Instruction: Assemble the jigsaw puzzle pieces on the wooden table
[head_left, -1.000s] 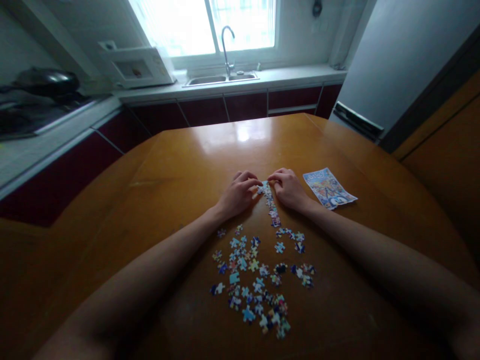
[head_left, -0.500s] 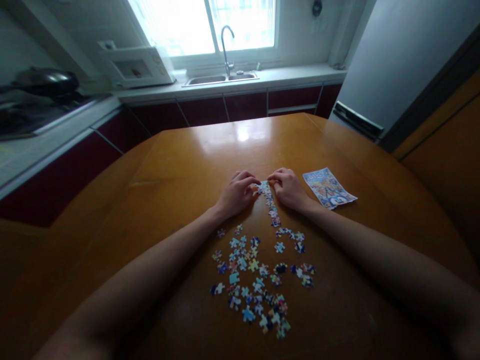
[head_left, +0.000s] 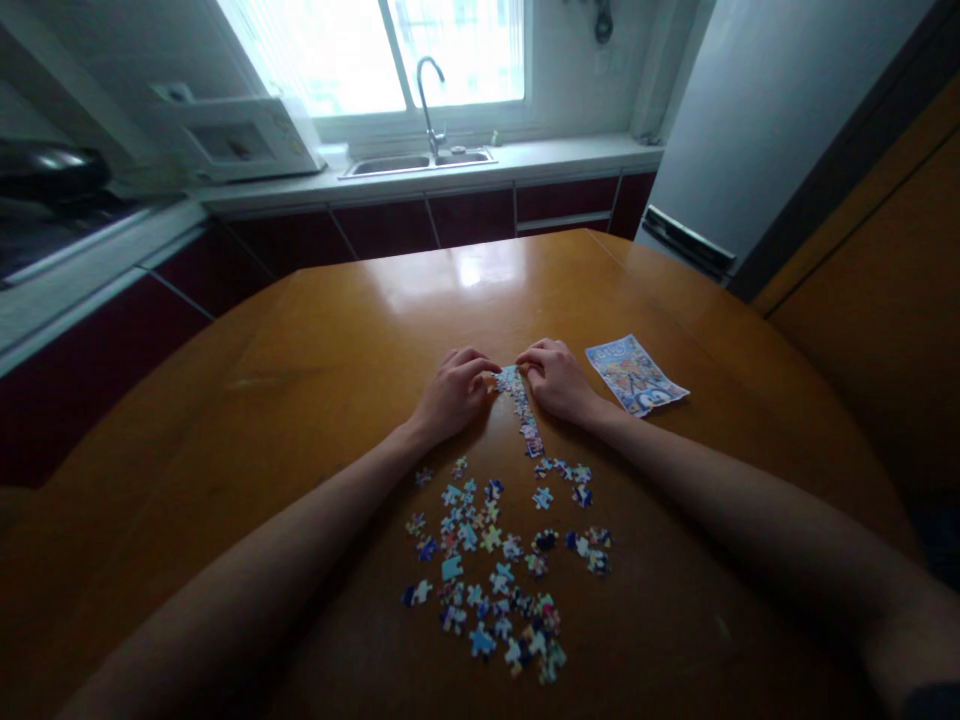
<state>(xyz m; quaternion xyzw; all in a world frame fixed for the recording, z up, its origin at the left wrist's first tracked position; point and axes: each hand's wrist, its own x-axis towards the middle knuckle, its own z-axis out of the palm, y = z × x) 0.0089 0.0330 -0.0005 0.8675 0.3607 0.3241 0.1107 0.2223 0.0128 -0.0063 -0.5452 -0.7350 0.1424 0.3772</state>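
Note:
A narrow strip of joined jigsaw pieces [head_left: 520, 402] lies on the wooden table, running away from me. At its far left corner my left hand [head_left: 454, 392] has thumb and index finger closed on a small puzzle piece [head_left: 493, 381], mostly hidden by the fingers. My right hand [head_left: 558, 380] rests along the opposite side, its bent fingertips pinched on the strip's far right corner. Between me and the strip, many loose puzzle pieces [head_left: 491, 538] are scattered, with a smaller group [head_left: 564, 468] just below the strip's near end.
A printed picture sheet [head_left: 634, 374] lies right of my right hand. The round-cornered table [head_left: 360, 330] reaches toward a counter with a sink [head_left: 390, 166], a tap [head_left: 429, 105] and a white microwave [head_left: 240, 140]. A fridge [head_left: 780, 120] stands at the right.
The whole view has shifted slightly, so everything sits a little further left. Both hands keep their places at the strip's far end, with hardly any finger movement visible.

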